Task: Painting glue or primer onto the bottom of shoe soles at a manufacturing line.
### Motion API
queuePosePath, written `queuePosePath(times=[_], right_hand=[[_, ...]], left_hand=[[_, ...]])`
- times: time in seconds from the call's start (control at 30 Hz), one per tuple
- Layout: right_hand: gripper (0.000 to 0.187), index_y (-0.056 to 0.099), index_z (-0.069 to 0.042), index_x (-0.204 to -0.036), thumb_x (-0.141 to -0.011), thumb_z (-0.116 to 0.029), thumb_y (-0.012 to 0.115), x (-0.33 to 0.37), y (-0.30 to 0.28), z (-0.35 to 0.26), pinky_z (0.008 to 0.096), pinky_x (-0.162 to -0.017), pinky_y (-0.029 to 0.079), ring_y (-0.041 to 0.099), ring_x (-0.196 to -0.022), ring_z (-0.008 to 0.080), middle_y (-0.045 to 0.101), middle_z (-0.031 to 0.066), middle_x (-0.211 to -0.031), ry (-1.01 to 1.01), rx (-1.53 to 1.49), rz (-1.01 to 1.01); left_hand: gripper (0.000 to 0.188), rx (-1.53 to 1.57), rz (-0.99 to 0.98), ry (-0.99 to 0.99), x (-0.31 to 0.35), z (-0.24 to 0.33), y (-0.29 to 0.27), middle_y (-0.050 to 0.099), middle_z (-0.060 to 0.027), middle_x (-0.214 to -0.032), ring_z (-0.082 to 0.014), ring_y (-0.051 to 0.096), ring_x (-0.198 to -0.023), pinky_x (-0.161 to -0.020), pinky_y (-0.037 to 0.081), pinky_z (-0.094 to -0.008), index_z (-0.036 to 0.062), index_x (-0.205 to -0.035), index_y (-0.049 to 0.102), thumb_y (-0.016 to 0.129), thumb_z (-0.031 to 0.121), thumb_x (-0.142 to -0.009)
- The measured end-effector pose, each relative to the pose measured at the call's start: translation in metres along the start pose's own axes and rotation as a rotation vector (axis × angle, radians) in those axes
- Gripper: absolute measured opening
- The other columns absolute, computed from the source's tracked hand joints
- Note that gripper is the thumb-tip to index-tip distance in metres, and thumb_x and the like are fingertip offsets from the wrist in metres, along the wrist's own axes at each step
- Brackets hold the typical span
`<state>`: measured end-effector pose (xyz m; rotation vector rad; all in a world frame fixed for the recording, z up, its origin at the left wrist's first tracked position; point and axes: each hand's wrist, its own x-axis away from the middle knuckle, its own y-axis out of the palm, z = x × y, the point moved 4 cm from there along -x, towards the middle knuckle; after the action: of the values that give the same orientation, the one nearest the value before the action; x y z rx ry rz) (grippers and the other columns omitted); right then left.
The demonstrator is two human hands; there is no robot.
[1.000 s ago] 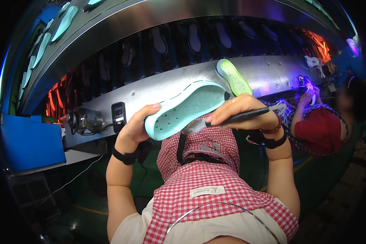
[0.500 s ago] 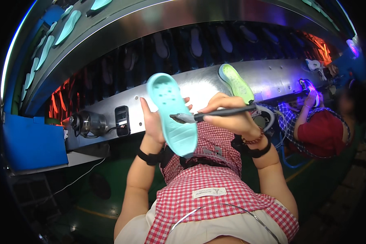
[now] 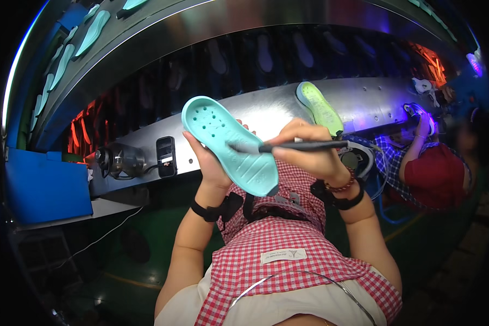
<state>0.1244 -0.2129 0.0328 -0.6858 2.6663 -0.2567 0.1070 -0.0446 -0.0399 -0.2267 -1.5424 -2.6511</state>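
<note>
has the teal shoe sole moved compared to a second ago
Yes. The teal shoe sole has swung from lying crosswise to nearly upright, its underside now facing up, shifting left away from the green sole on the metal shelf.

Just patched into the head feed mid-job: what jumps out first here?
The teal shoe sole, held up at centre in the left hand, with the right hand pressing a dark brush to it. Behind, a lime-green sole lies on the curved metal conveyor. At right, a co-worker in red works under violet light.
</note>
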Motion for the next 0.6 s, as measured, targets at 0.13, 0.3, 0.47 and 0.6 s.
queuePosePath(times=[0.13, 0.3, 0.47, 0.6], right_hand=[[0.020, 0.067, -0.004, -0.088, -0.068, -0.008, 0.071, 0.003, 0.026, -0.013, 0.0262, -0.066, 0.045, 0.057, -0.073, 0.0148, 0.062, 0.0079, -0.077, -0.137, 0.007, -0.154], [0.019, 0.067, -0.002, -0.089, -0.070, -0.005, 0.068, 0.005, 0.007, -0.003, 0.0259, -0.069, 0.046, 0.057, -0.076, 0.0141, 0.061, 0.0090, -0.080, 0.131, -0.189, -0.136], [0.020, 0.067, -0.002, -0.090, -0.070, -0.001, 0.067, 0.009, 0.014, -0.011, 0.0272, -0.078, 0.046, 0.058, -0.088, 0.0176, 0.062, 0.0116, -0.092, -0.086, -0.226, -0.374], [0.018, 0.063, 0.001, -0.093, -0.074, 0.000, 0.063, 0.009, 0.003, 0.017, 0.0312, -0.088, 0.044, 0.057, -0.097, 0.0206, 0.059, 0.0170, -0.102, 0.198, -0.567, -0.179]], left_hand=[[0.085, 0.123, -0.115, 0.111, -0.004, 0.006, 0.007, 0.055, -0.0146, -0.098, -0.0284, 0.055, -0.092, -0.086, 0.044, -0.0446, 0.0056, -0.115, 0.045, 0.013, 0.075, -0.077], [0.083, 0.043, -0.008, 0.239, -0.001, 0.030, 0.007, 0.056, -0.0136, -0.100, -0.0284, 0.056, -0.090, -0.086, 0.044, -0.0465, 0.0077, -0.116, 0.045, 0.014, 0.075, -0.077], [0.086, 0.033, -0.118, 0.278, -0.005, 0.043, 0.010, 0.055, -0.0150, -0.104, -0.0283, 0.056, -0.093, -0.086, 0.045, -0.0461, 0.0066, -0.118, 0.044, 0.017, 0.077, -0.076], [0.088, 0.044, -0.141, 0.290, 0.000, 0.053, 0.028, 0.055, -0.0166, -0.107, -0.0299, 0.055, -0.096, -0.088, 0.044, -0.0446, 0.0036, -0.118, 0.046, 0.020, 0.077, -0.075]])
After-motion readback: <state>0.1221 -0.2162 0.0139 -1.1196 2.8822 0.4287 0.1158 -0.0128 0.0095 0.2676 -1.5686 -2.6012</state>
